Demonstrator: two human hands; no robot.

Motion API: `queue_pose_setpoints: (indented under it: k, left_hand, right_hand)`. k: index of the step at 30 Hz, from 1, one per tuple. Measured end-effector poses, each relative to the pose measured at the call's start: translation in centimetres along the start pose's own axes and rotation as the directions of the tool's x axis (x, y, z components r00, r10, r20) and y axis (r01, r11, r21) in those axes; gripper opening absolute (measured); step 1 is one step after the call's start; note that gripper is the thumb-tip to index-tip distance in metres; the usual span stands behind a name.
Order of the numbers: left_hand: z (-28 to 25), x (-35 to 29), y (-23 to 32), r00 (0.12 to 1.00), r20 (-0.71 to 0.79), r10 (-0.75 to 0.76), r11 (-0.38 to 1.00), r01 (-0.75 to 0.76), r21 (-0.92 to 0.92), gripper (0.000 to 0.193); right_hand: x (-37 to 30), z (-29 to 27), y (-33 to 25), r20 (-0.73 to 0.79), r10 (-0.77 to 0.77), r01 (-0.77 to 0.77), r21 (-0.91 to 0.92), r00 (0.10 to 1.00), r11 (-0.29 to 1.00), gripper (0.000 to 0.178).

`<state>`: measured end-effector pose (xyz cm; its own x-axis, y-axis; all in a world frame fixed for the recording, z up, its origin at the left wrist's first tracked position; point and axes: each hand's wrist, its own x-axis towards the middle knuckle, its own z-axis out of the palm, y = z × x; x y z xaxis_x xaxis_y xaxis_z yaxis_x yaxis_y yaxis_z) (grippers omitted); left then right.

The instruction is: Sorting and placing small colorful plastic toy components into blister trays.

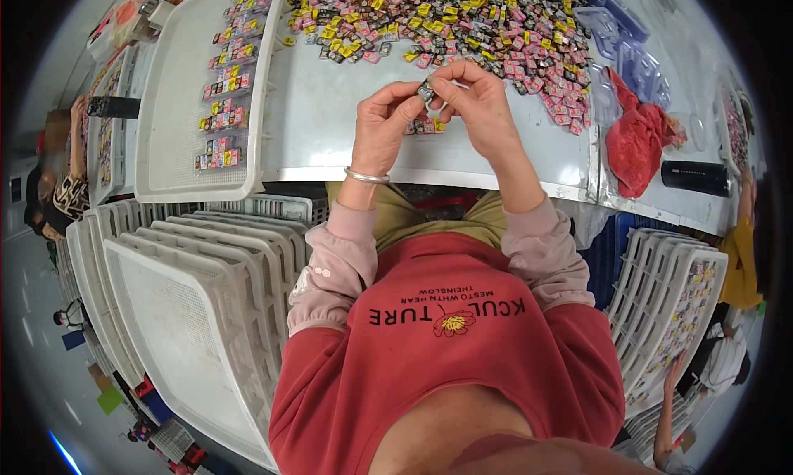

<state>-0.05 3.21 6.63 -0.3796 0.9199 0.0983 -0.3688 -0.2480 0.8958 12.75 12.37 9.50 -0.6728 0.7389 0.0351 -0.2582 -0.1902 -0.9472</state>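
Note:
Over the near part of the white table, my left hand (383, 121) and my right hand (477, 110) meet with thumbs and fingers pinched together. Between their fingertips is a small dark printed block (425, 92), partly covered by the fingers. Just under the hands lies a short row of small blocks (428, 126) in pink, yellow and dark colours, partly hidden by my left fingers. A big loose heap of similar small blocks (462, 21), pink, yellow and black, spreads over the far side of the table.
To the left, a white tray (178, 103) carries clusters of blocks along its right side. Stacked white trays (178, 310) stand below it, with more trays (661, 310) at lower right. A red cloth (636, 140) and black case (694, 178) lie right. Other people work at both sides.

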Motion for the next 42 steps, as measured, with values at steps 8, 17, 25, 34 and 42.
queue_pose_setpoints:
  k: [8,17,25,34,42]
  left_hand:
    - [0.1,0.2,0.0,0.996,-0.058,-0.066,0.945,0.044,-0.325,0.015]
    - [-2.6,0.6,1.2,0.970,0.023,-0.242,0.924,0.238,-0.299,0.012]
    - [-6.3,-1.3,-0.3,0.935,0.019,0.354,0.477,-0.198,0.856,0.019]
    - [-5.0,-4.1,-4.0,0.905,0.322,0.277,0.064,-0.351,0.934,0.032]
    - [-4.8,-4.1,-4.2,0.917,0.283,0.282,0.098,-0.321,0.942,0.033]
  right_hand:
    - [0.3,-0.5,-0.8,0.177,0.091,-0.090,-0.012,0.980,0.996,0.032]
    - [1.7,-0.8,-0.8,0.403,0.038,0.150,-0.424,0.915,0.893,0.026]
    - [3.5,-2.4,5.4,0.311,-0.298,0.430,-0.605,0.902,0.670,0.027]
    - [1.9,-1.9,8.6,0.415,-0.213,0.458,-0.858,0.885,0.232,0.027]
    - [1.0,-0.6,8.3,0.469,-0.187,0.477,-0.879,0.863,-0.001,0.020]
